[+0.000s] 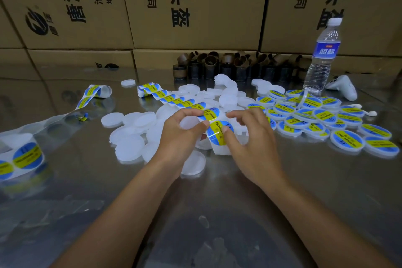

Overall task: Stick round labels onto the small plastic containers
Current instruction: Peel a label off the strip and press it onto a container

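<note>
Hands are both up at the middle of the shiny metal table [217,213], working the end of the label strip [171,99]. That strip runs in from a curled end further back and left. The left hand [180,137] has it pinched between curled fingers on top and the thumb underneath, pretty tight grip. There's a plain white container [188,123] tucked in the curl of that hand too. The label [219,134] at the strip's end, blue and yellow, sits right between the two thumbs. The right hand [250,143] has its thumb tip on the label's right edge with the fingers curled close above. Honestly can't tell if the forefinger is actually closing on it. Plain containers [132,130] are heaped just left of and behind the hands. The labelled containers [326,115] are piled toward the right edge. A label roll [24,159] sits at the left edge. Along the back edge there's a bunch of cardboard tubes [228,65], a water bottle [322,56] and a white controller [344,88] beside it, with cardboard boxes [195,6] stacked behind.
</note>
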`<state>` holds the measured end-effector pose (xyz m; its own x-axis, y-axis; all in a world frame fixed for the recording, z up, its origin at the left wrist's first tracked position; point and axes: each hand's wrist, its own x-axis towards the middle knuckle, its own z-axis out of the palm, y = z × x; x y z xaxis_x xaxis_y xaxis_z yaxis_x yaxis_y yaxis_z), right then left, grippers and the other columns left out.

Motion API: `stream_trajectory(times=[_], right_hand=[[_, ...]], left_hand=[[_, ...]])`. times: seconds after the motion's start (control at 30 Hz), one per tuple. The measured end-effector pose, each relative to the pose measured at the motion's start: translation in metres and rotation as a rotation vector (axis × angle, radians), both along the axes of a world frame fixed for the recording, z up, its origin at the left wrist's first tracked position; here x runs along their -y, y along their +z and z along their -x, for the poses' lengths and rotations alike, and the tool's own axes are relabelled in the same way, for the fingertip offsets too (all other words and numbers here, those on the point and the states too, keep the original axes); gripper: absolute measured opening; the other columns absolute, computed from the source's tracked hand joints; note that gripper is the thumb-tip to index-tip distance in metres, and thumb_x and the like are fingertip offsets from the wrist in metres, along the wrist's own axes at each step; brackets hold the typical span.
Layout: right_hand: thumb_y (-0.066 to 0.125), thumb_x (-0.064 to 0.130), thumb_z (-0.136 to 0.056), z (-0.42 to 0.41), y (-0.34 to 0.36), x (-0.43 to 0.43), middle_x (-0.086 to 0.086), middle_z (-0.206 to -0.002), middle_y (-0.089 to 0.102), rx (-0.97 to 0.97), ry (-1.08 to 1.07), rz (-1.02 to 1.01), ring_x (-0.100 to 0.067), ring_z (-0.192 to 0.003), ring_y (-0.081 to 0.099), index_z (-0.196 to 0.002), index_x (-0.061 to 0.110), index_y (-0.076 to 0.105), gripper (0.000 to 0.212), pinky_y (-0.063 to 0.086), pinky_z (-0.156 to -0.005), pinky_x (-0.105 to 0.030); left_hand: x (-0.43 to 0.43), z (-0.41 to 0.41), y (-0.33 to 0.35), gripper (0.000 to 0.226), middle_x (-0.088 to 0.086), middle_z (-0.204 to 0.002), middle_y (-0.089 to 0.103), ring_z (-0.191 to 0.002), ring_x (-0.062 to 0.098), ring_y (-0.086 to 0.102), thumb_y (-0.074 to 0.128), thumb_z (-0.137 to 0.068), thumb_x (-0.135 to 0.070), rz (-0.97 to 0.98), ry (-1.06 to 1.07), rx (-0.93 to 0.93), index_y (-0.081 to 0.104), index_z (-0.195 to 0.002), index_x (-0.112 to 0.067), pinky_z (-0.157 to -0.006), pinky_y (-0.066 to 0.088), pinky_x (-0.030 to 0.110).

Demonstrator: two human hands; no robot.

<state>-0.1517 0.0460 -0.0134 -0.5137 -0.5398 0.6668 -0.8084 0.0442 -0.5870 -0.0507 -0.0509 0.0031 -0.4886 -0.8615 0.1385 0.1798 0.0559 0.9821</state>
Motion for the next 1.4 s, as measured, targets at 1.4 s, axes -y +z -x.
stream_trajectory(times=[1.4], right_hand=[[0.068, 0.006, -0.078, -0.0004, 0.0034, -0.0005, 0.004, -0.089, 0.053, -0.052, 0.078, -0.013, -0.017, -0.090, 0.053, -0.081, 0.017, 0.067, 0.011, 0.042, -0.083, -0.038]], left_hand=[[0.0044, -0.0003, -0.0011, 0.019, -0.005, -0.077, 0.067, -0.062, 0.013, 0.056, 0.074, -0.078, -0.004, 0.003, 0.053, -0.042, 0.063, -0.071, -0.018, -0.057, 0.051, 0.020]])
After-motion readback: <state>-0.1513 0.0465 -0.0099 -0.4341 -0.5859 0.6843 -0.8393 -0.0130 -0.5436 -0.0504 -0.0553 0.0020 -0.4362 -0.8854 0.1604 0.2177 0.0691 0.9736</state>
